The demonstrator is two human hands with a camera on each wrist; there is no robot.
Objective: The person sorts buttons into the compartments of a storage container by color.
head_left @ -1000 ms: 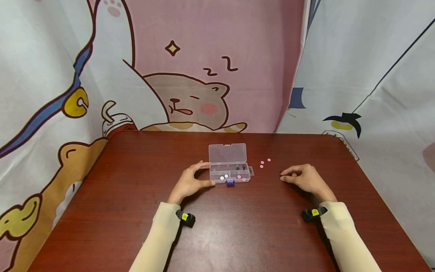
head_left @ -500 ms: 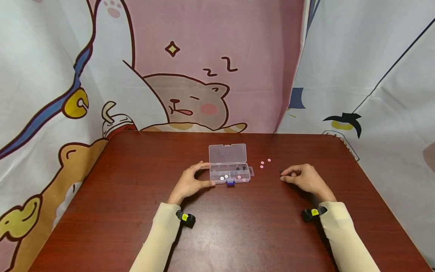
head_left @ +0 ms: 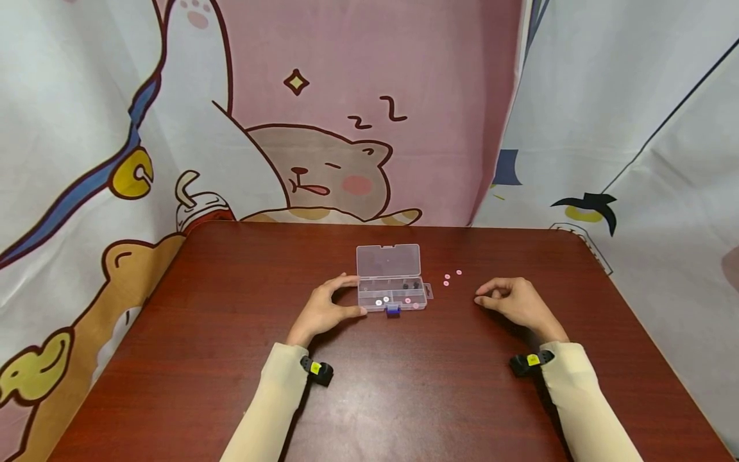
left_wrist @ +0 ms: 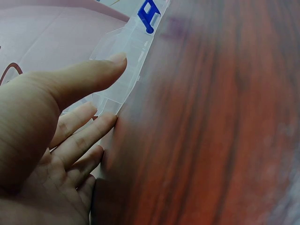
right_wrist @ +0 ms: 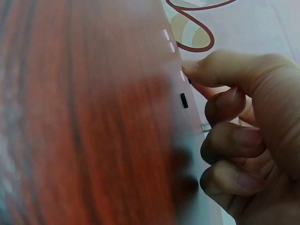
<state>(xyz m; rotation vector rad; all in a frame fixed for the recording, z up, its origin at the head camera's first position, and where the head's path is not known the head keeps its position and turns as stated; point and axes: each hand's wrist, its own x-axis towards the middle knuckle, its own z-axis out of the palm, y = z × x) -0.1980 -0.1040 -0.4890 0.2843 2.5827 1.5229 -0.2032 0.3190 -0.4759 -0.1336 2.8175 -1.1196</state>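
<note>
In the head view a clear plastic compartment box [head_left: 400, 294] stands with its lid [head_left: 388, 261] raised. White discs [head_left: 378, 302] lie in its front left compartment, pink discs [head_left: 407, 300] in the front right, black ones [head_left: 416, 286] at the back right. My left hand [head_left: 324, 309] grips the box's left end between thumb and fingers. To the right, my right hand [head_left: 518, 304] is low at the table, thumb and forefinger together. A dark speck shows at those fingertips in the right wrist view, seemingly a small black disc [right_wrist: 190, 81], mostly hidden.
Three pink discs [head_left: 447, 276] lie on the brown table [head_left: 427, 385] between the box and my right hand. Another black disc [right_wrist: 184, 100] sits near my right fingers in the right wrist view. A patterned curtain [head_left: 450, 128] hangs behind the table.
My right hand has shifted slightly left, and the black disc seen at its fingertips earlier is now covered in the head view. My left hand and the box have stayed in place.
</note>
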